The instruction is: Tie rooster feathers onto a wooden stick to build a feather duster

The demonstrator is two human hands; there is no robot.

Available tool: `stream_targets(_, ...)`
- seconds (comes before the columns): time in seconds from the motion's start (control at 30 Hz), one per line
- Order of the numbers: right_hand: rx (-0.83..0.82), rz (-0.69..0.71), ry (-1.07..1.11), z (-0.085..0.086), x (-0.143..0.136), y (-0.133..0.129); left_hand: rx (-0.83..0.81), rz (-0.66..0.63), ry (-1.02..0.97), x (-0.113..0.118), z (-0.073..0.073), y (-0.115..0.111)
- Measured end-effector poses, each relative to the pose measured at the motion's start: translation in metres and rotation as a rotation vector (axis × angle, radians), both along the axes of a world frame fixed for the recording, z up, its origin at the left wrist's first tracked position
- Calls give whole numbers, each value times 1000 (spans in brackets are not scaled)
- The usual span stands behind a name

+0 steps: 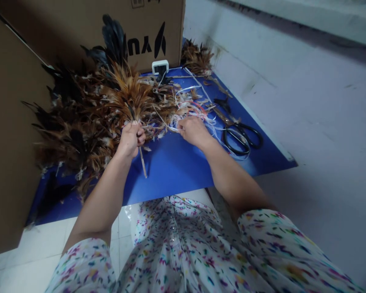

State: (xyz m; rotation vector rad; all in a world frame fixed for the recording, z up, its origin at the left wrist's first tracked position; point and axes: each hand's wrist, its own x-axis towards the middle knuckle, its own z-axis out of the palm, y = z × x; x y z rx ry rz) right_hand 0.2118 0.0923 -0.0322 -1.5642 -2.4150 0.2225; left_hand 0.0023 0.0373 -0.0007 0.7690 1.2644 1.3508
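Note:
My left hand [131, 137] is closed around the base of a bunch of brown feathers [132, 95] on a thin stick [143, 162]. The stick's bare end points down toward me, while the feathers fan upward and away. To the right, my right hand [194, 129] has its fingers pinched at the near edge of a tangle of white and pink plastic strips [198, 109]. A thin strip seems to run between its fingertips, partly hidden by them. Black-handled scissors [242, 136] lie right of that hand, blades pointing away and strips around the handles.
A large heap of brown and black feathers [79, 122] covers the left of the blue table [167, 167]. Behind stands a cardboard box [94, 8], with a white-framed object [160, 66] before it. More feathers [197, 57] lie at the far corner, beside the wall [293, 81].

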Motion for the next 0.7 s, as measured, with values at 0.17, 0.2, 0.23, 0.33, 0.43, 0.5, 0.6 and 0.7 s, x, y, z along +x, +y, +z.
stream_targets(0.17,31,37,210,2,4,3,25,-13,2,-1,-4,1)
stream_targets(0.2,42,46,262,4,5,3,27,-12,2,-1,-4,1)
stream_targets(0.23,57,55,306,5,6,4,26,-10,2,0,-4,1)
stream_targets(0.33,107,55,385,8,9,5,21,-9,3,1,-4,0)
stream_targets(0.43,96,35,415,11,11,4,26,-18,-3,2,-4,-1)
stream_targets(0.5,88,36,408,12,10,3,27,-26,-9,2,-4,-1)
stream_targets(0.6,73,57,382,15,7,0,20,-34,-6,1,-5,-1)
stream_targets(0.7,35,88,392,17,3,-5,12,-47,-2,2,-6,-1)
